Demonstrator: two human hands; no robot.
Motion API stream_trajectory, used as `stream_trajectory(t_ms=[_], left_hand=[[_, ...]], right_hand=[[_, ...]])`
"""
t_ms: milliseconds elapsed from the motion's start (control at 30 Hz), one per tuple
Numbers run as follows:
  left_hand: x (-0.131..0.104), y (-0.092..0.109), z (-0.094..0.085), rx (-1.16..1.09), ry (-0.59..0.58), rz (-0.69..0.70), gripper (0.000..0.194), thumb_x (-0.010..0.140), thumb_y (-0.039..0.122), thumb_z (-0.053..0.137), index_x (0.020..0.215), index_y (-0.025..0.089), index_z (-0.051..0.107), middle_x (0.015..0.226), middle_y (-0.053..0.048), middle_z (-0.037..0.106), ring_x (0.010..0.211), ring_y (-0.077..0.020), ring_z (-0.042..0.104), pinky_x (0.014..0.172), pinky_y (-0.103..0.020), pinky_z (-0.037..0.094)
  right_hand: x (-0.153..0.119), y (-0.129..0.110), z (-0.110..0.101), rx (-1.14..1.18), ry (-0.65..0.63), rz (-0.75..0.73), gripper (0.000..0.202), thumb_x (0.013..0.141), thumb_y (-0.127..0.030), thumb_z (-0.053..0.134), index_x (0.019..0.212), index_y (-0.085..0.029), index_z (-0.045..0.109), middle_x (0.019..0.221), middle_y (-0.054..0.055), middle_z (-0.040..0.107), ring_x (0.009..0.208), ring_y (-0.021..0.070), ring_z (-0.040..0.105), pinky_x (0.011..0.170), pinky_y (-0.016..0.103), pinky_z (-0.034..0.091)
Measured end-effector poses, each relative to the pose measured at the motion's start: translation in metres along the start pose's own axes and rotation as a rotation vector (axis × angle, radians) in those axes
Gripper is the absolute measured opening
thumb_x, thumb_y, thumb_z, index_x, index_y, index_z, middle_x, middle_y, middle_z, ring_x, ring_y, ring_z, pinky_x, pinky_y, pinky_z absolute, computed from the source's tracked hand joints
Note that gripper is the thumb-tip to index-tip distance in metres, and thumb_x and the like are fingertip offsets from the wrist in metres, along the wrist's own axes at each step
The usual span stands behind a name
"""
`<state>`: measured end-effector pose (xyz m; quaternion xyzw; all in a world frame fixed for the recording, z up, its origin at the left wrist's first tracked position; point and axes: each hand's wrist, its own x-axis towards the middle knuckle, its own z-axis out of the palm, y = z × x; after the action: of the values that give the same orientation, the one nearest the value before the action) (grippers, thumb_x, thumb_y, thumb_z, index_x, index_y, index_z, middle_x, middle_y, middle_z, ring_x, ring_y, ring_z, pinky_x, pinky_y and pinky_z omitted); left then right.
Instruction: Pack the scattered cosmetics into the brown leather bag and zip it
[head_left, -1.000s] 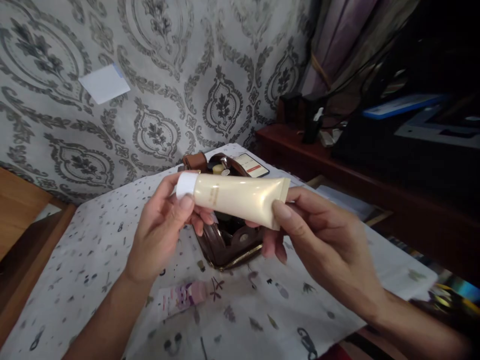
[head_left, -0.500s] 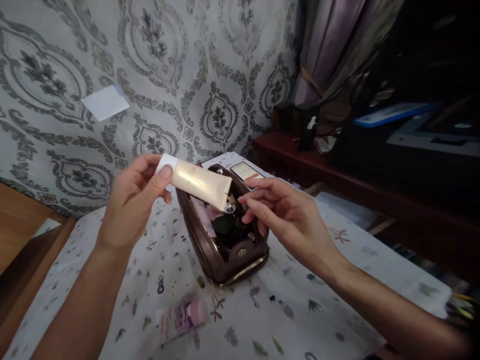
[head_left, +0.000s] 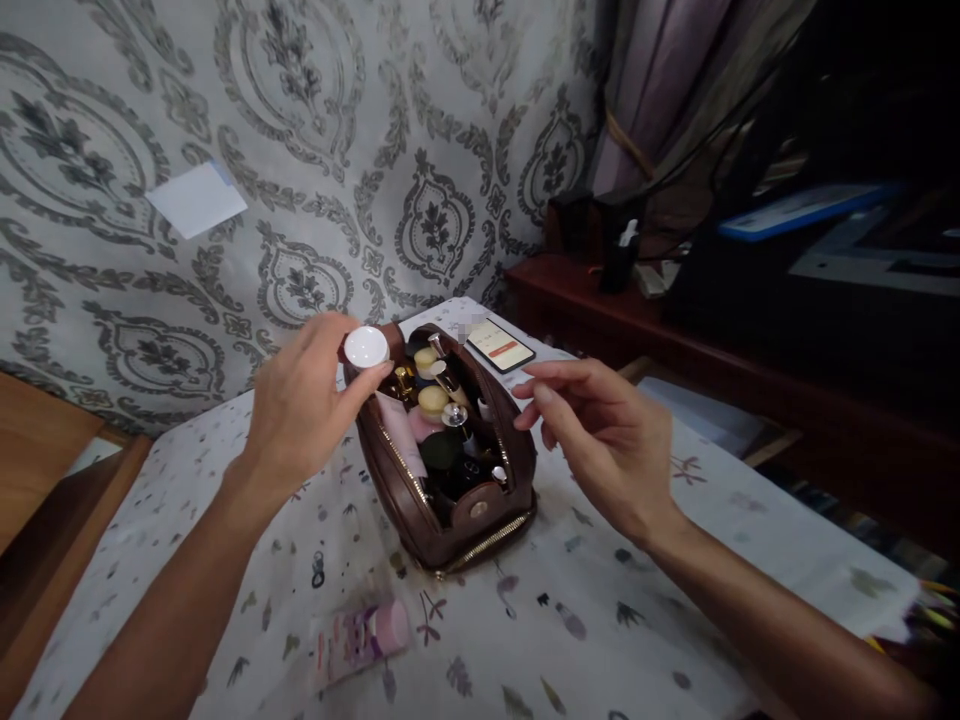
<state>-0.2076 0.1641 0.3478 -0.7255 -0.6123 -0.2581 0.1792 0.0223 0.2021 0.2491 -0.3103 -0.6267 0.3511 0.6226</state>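
Note:
In the head view my left hand [head_left: 307, 400] is closed on a cream tube, whose white cap [head_left: 367, 346] faces me. The tube's body is hidden behind the cap and hand. Below it stands an open brown cosmetic bag [head_left: 405, 500] with its zip undone. Small bottles, a dark green item [head_left: 441, 450], a pale pink item [head_left: 403, 428] and yellowish round caps [head_left: 433, 402] fill the bag. My right hand [head_left: 607, 440] hovers beside the bag's right edge, fingers loosely bent and apart, holding nothing. Nearer me lies a pink-capped tube [head_left: 364, 640] with purple print.
Behind the bag a lit phone [head_left: 500, 345] lies on the patterned tablecloth [head_left: 600, 620]. A dark red wooden desk [head_left: 585, 315] runs along the right, with a small dark bottle [head_left: 621, 262] on it. Patterned wallpaper covers the back wall, with a white card [head_left: 196, 200] on it.
The cream tube has turned in my left hand, so its cap now faces me rather than its long side. My right hand has drawn away to the right from over the bag.

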Motion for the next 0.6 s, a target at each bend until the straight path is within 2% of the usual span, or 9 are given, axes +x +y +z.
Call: stream_trajectory(t_ms=[67,200,367,467,600], left_hand=[[0.0,0.002,0.005,0.11,-0.016,-0.011,0.018,0.088,0.033,0.065,0.097,0.019,0.058,0.09,-0.002,0.061,0.074,-0.0181,0.056,0.066,-0.027,0.037],[0.002,0.007,0.012,0.247,-0.044,-0.023,0.019,0.09,0.037,0.061,0.098,0.02,0.055,0.093,-0.004,0.061,0.083,-0.0222,0.061,0.068,-0.029,0.041],[0.006,0.007,0.018,0.355,-0.093,-0.038,0.017,0.092,0.034,0.055,0.101,0.019,0.054,0.099,-0.007,0.061,0.086,-0.0262,0.063,0.067,-0.032,0.043],[0.008,0.006,0.023,0.382,-0.133,-0.04,0.017,0.09,0.027,0.055,0.105,0.018,0.054,0.1,-0.009,0.062,0.086,-0.0278,0.063,0.067,-0.034,0.044],[0.01,0.007,0.029,0.381,-0.168,-0.064,0.022,0.089,0.029,0.06,0.106,0.015,0.055,0.103,-0.012,0.063,0.089,-0.0308,0.064,0.069,-0.036,0.046]], right_hand=[[0.011,-0.008,0.002,-0.08,-0.095,-0.1,0.016,0.095,-0.031,0.059,0.103,-0.019,0.065,0.088,0.004,0.07,0.064,0.0122,0.064,0.055,0.024,0.048],[0.052,-0.029,0.019,-0.285,-0.407,-0.278,0.026,0.096,-0.036,0.055,0.111,-0.017,0.065,0.083,0.002,0.07,0.071,0.0148,0.063,0.062,0.025,0.044],[0.094,-0.053,0.053,-0.605,-0.687,-0.323,0.034,0.092,-0.042,0.059,0.114,-0.016,0.064,0.083,0.003,0.069,0.076,0.0175,0.061,0.064,0.026,0.036],[0.1,-0.059,0.067,-0.773,-0.769,-0.282,0.028,0.088,-0.035,0.063,0.108,-0.015,0.066,0.089,0.007,0.069,0.078,0.019,0.061,0.062,0.026,0.032],[0.1,-0.057,0.078,-0.895,-0.782,-0.25,0.024,0.088,-0.028,0.061,0.106,-0.015,0.068,0.095,0.011,0.071,0.083,0.0212,0.062,0.061,0.027,0.031]])
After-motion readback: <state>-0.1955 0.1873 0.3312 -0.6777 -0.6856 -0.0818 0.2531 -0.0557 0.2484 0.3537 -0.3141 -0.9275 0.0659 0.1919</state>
